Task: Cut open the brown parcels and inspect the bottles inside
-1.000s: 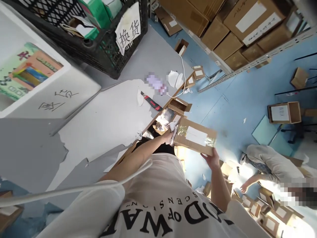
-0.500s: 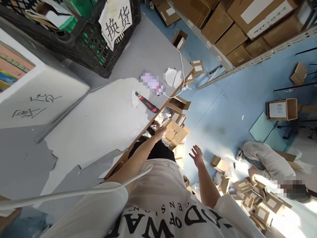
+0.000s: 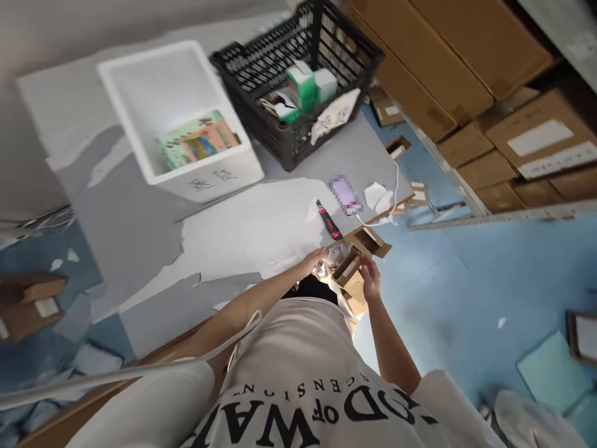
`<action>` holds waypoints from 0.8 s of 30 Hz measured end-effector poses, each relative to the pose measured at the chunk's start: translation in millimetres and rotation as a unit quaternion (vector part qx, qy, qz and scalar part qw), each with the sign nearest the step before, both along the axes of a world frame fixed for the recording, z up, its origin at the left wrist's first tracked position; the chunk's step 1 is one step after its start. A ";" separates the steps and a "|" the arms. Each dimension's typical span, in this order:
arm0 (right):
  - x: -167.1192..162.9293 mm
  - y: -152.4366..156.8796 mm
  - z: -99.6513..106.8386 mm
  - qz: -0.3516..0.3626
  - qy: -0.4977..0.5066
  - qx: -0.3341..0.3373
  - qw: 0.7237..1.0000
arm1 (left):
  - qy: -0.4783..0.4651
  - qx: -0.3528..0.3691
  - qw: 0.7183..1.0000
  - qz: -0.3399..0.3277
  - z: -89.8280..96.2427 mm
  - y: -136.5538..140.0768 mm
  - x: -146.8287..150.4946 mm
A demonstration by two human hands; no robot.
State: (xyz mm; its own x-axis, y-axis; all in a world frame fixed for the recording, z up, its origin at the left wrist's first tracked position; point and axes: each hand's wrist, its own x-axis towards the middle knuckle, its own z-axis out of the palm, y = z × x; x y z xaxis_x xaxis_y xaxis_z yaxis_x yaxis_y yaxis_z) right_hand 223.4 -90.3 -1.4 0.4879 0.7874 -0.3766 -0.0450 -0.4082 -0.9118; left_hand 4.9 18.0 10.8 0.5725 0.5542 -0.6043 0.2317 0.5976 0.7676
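Observation:
Just beyond the table's near edge, an open cardboard box [image 3: 349,269] is in front of my body. My right hand [image 3: 371,279] grips its right side with bent fingers. My left hand [image 3: 312,261] is to the left of the box, fingers drawn together beside crinkled clear plastic [image 3: 339,254]; what they pinch is too small and blurred to make out. A red and black utility knife [image 3: 329,221] lies on the table just past my hands. Behind it rests a pixelated purple phone-like object [image 3: 345,195] with a white cable.
The table [image 3: 158,323] holds a white foam box [image 3: 205,190] with colourful packs inside and a black crate [image 3: 291,146] with green-and-white boxes. White scraps [image 3: 377,196] lie by the cable. Cardboard boxes fill a shelf [image 3: 448,227] at right. More boxes [image 3: 37,305] lie left.
My right hand has come in from the open floor side to the box, which now shows its open top. My left hand stays near the table edge. The view has swung left.

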 end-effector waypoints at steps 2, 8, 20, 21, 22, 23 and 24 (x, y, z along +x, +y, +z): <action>-10.1 47.6 7.8 0.056 -0.010 0.058 0.997 | -0.014 0.001 0.997 0.082 12.4 12.3 -23.7; -74.2 161.7 34.1 0.247 0.011 0.159 0.956 | -0.038 0.182 0.913 0.362 45.0 20.5 -114.6; -272.2 203.7 46.1 0.591 0.037 0.211 0.778 | 0.125 0.303 0.593 0.735 55.2 -129.8 -211.8; -285.8 198.3 47.1 0.611 0.041 0.217 0.760 | 0.136 0.307 0.570 0.750 55.4 -143.6 -213.8; -298.5 191.7 48.3 0.628 0.044 0.222 0.745 | 0.144 0.310 0.549 0.763 56.0 -156.9 -215.7; -310.3 183.9 49.7 0.642 0.047 0.227 0.731 | 0.150 0.312 0.530 0.774 56.8 -169.7 -217.4; -321.3 175.1 51.0 0.654 0.050 0.231 0.719 | 0.154 0.313 0.514 0.784 57.5 -182.2 -219.2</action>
